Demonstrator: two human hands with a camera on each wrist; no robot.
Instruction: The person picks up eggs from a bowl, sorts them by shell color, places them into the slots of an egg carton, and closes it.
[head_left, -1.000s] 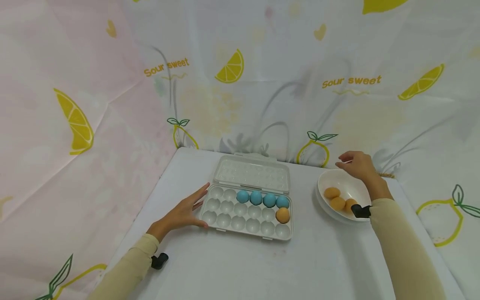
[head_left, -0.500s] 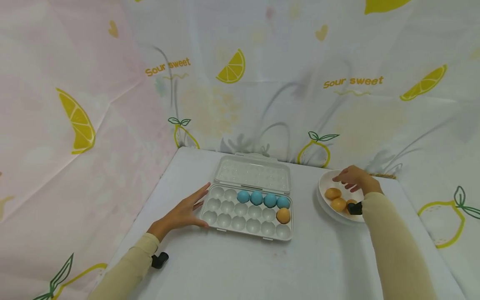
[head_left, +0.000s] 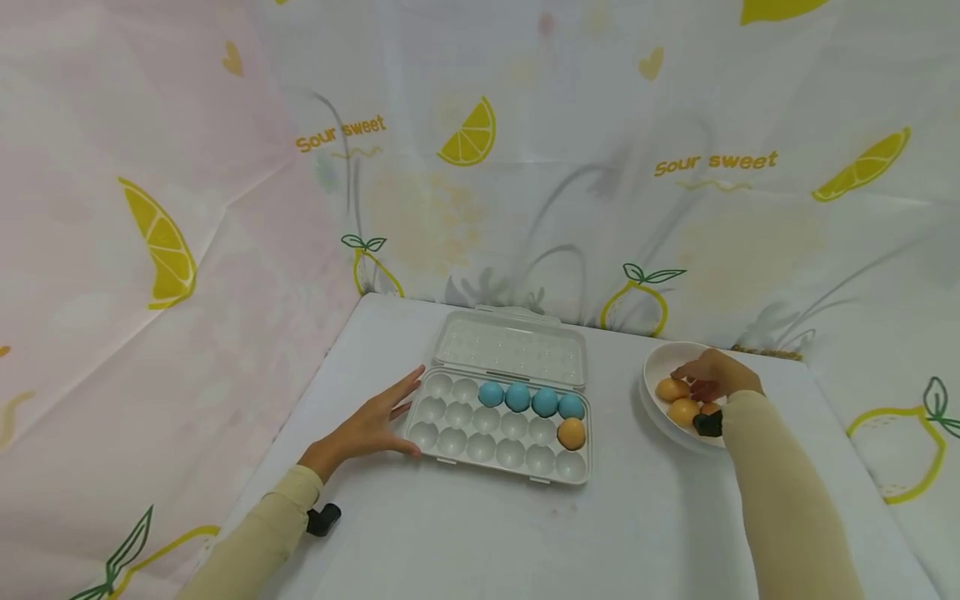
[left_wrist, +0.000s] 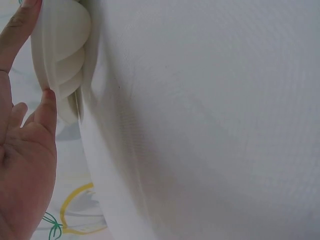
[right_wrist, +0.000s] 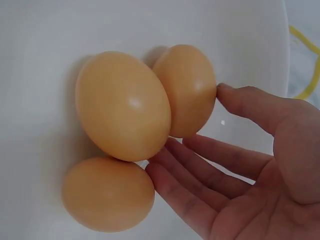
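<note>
My left hand (head_left: 367, 425) spans the left end of a pale egg carton (head_left: 497, 434), fingers spread and fairly straight. In the left wrist view its fingertips touch the carton's (left_wrist: 62, 30) rim. Several blue eggs (head_left: 517, 397) fill the right part of the carton's back row, and one brown egg (head_left: 572, 433) sits in front of them at the right end. My right hand (head_left: 716, 375) reaches into a white bowl (head_left: 663, 358) holding three brown eggs (head_left: 683, 412). In the right wrist view, its thumb and fingertips touch the edge of one egg (right_wrist: 192, 92), not curled round it.
The carton's clear lid (head_left: 513, 346) lies folded back towards the wall. A white-covered table (head_left: 487, 542) carries everything. Behind and at the left rise lemon-printed sheets (head_left: 525, 208). A strip of bare tabletop separates carton and bowl.
My right hand has come down from above the bowl's far rim to the eggs inside it. My left hand has stayed at the carton's left end. The view has shifted slightly.
</note>
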